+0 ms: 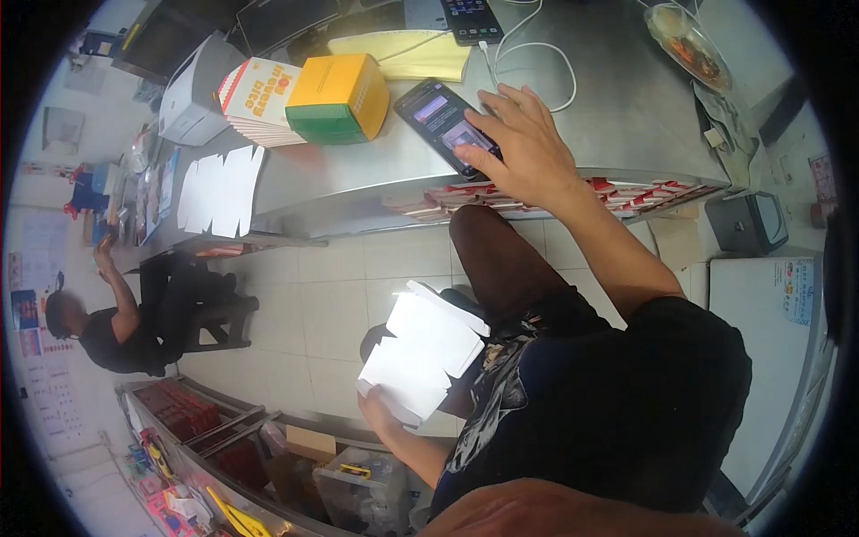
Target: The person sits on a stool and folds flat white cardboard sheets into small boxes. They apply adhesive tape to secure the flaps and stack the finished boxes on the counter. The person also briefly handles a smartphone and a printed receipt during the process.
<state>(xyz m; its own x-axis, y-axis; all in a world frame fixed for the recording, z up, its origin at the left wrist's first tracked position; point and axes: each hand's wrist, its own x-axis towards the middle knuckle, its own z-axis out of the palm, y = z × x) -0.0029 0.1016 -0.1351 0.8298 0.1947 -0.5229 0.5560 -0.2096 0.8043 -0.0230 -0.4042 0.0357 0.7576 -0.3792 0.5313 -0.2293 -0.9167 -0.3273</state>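
Observation:
My left hand (pixel 380 413) grips the lower left edge of a white flat carton blank (pixel 420 345) with notched flaps, held over my lap. My fingers are partly hidden beneath it. My right hand (pixel 528 148) is spread over a dark smartphone (pixel 445 125) lying on the steel table. The phone's screen is lit, and my thumb and fingers lie on or just above it; I cannot tell how much they touch. Left of the phone stands a yellow and green box (pixel 338 100), beside a stack of printed folded cartons (pixel 259 98).
More white carton blanks (pixel 222 192) lie at the left of the steel table (pixel 617 107). A second phone (pixel 472 20) with a white cable (pixel 537 45) and a plate of food (pixel 687 45) are farther back. Another person (pixel 107 327) sits at left. A clear bin (pixel 358 488) stands low.

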